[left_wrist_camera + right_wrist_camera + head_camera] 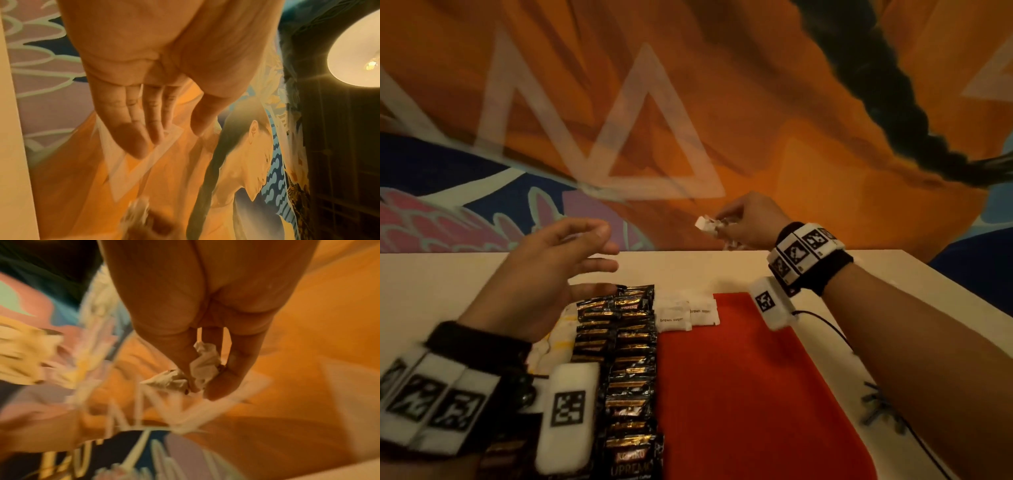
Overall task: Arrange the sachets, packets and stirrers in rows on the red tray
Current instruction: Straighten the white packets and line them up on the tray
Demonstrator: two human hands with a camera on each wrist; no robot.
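Observation:
The red tray [750, 383] lies on the white table. Two columns of black coffee packets [626, 346] run down its left part, with two white brown-sugar sachets [685, 313] at the far end beside them. My right hand [726, 222] is raised above the table's far edge and grips a small bunch of white sachets [707, 224], seen in the right wrist view as crumpled white paper [203, 368] between thumb and fingers. My left hand [585, 253] hovers over the far end of the packet columns, fingers spread and empty [144, 129].
White and yellow sachets [554, 339] lie left of the black packets, partly hidden by my left wrist. A black cable [822, 322] runs along the table's right side. A painted mural wall [688, 120] stands directly behind the table.

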